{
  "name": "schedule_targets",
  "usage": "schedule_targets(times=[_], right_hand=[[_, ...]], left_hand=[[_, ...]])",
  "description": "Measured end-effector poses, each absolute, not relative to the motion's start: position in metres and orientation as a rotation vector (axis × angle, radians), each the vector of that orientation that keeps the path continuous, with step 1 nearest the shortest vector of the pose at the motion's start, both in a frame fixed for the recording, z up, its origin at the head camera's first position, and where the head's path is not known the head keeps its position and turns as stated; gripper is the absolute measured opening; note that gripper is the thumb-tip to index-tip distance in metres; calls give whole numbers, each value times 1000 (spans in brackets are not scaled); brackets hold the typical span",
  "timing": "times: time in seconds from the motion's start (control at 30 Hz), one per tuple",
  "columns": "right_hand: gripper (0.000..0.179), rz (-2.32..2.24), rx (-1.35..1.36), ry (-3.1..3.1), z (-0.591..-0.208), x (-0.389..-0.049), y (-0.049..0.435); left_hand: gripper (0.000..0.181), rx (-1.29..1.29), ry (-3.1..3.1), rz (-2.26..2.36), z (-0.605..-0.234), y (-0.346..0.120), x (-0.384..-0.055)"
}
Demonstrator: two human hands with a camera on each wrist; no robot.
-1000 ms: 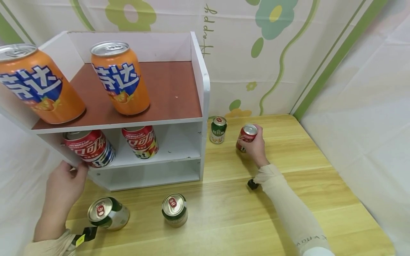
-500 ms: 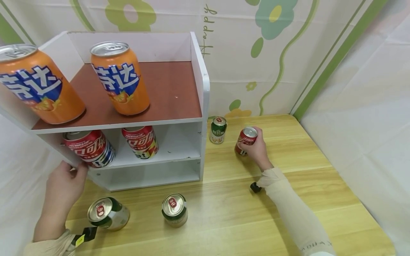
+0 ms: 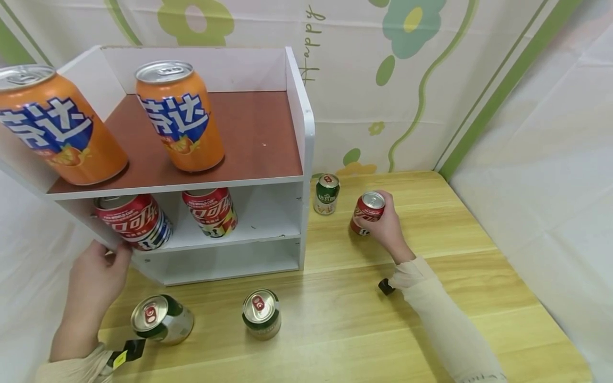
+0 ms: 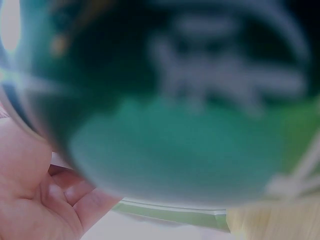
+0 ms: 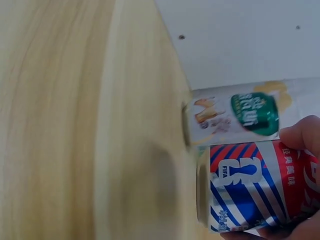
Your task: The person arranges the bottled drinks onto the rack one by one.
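Observation:
My right hand [image 3: 385, 226] grips a red cola can [image 3: 367, 213] over the table at the right, fingers and thumb wrapped round its side. In the right wrist view the can's blue-and-red striped lower part [image 5: 240, 185] shows, with a shadow on the wood beside its base. My left hand [image 3: 98, 274] holds the lower left side edge of the white shelf [image 3: 306, 143], its thumb near the front and some fingers hidden. A blurred green can [image 4: 190, 135] fills most of the left wrist view, in front of that hand.
Two orange soda cans [image 3: 179, 122] stand on the shelf's brown top, two red cola cans [image 3: 210, 213] on the middle level. A green-and-white can [image 3: 326, 194] stands right of the shelf. Two green-and-gold cans [image 3: 261, 314] stand on the wooden table [image 3: 345, 330] in front.
My right hand and the red cola can have shifted slightly toward me and a little left. The left hand and the other cans have stayed in place.

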State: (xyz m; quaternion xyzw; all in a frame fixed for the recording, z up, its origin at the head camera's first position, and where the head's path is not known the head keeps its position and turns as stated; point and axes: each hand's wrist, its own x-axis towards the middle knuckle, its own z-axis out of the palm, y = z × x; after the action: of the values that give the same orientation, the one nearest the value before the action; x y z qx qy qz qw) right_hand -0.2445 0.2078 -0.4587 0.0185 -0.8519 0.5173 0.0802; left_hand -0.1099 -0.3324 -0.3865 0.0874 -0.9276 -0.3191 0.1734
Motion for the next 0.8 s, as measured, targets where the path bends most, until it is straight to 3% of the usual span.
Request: schedule_targets(times=[0.8], right_hand=[[82, 1499, 318, -2625, -404, -201, 190]], left_hand=[[36, 226, -2623, -922, -388, -333, -110]])
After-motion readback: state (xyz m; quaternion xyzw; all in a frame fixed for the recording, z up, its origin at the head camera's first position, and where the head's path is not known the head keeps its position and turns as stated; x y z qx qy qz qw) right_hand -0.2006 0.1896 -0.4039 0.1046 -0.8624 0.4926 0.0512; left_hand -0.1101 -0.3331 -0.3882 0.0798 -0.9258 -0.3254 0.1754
